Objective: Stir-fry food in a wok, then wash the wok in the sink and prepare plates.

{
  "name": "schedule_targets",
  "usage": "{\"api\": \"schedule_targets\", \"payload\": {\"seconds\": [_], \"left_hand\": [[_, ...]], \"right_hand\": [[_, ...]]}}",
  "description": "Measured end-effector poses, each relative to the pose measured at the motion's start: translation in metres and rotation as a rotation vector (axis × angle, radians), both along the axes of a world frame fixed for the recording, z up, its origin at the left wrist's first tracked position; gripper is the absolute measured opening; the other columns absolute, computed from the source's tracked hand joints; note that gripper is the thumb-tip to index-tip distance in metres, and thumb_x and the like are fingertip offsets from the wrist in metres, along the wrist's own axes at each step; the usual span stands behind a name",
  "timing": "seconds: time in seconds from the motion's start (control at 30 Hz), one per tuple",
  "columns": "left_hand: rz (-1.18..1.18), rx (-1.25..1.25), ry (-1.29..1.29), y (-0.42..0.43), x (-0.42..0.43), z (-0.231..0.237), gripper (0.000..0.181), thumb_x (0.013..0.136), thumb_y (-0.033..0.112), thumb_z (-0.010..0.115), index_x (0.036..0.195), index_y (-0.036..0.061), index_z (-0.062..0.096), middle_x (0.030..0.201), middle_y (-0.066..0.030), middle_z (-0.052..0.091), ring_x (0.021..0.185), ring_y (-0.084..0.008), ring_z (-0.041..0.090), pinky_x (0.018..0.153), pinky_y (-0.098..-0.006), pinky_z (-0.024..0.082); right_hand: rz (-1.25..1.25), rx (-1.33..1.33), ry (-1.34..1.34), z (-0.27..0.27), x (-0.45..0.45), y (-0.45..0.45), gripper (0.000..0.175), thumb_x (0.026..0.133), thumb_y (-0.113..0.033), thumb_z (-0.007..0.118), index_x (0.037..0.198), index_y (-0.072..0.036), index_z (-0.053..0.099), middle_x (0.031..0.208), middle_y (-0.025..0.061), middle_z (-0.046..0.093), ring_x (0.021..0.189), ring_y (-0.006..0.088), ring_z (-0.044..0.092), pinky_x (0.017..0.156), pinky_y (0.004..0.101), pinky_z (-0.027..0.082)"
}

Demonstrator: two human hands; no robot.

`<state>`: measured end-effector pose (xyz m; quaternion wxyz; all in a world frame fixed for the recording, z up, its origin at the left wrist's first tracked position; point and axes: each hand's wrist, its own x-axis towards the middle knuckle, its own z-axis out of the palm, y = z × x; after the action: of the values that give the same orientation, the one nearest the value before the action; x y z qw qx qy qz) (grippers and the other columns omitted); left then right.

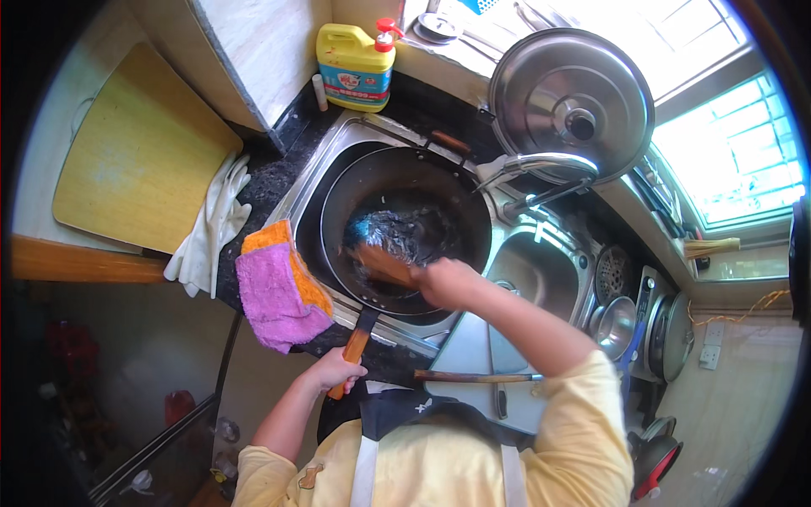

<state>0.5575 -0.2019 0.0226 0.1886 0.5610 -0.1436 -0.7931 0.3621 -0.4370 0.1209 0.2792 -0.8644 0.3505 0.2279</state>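
A large dark wok [405,171] rests over the left basin of the steel sink, with moving, glinting water [412,234] in its bottom. My left hand [339,371] is closed around the wok's wooden handle [356,345] at the front edge. In my right hand [447,283] is a wooden-looking brush or scraper [383,265], its far end reaching into the water, blurred. The exact kind of tool cannot be told. The chrome faucet [551,161] is to the right of the wok, its spout end near the rim.
Pink and orange cloths [272,295] and white gloves [212,225] hang at left. A yellow soap jug [356,70] stands behind. A big steel lid [570,95] leans behind the faucet. A cleaver [507,345] and a wooden-handled tool [475,377] lie on a pale board [456,355] at right.
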Motion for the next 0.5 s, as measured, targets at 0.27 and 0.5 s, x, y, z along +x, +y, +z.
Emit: {"api": "schedule_targets", "payload": {"seconds": [0.27,0.5], "left_hand": [[0.020,0.008,-0.032,-0.003,0.000,0.015,0.021,0.078,0.003,0.066,0.080,0.0077,0.046,0.057,-0.0009,0.049,0.042,-0.0110,0.049,0.039,-0.0282,0.043],[0.046,0.006,-0.018,-0.003,-0.001,0.025,0.020,0.078,0.001,0.065,0.080,0.0080,0.046,0.057,-0.0007,0.048,0.042,-0.0119,0.049,0.041,-0.0295,0.044]], "right_hand": [[0.069,-0.085,0.055,-0.018,-0.012,0.020,0.023,0.088,-0.013,0.045,0.103,-0.008,0.062,0.093,0.0156,0.068,0.086,0.0334,0.067,0.072,0.0440,0.054],[-0.308,-0.352,0.077,-0.053,-0.014,-0.035,0.020,0.088,-0.013,0.050,0.094,-0.004,0.068,0.094,0.0133,0.070,0.086,0.0295,0.069,0.069,0.0399,0.057]]}}
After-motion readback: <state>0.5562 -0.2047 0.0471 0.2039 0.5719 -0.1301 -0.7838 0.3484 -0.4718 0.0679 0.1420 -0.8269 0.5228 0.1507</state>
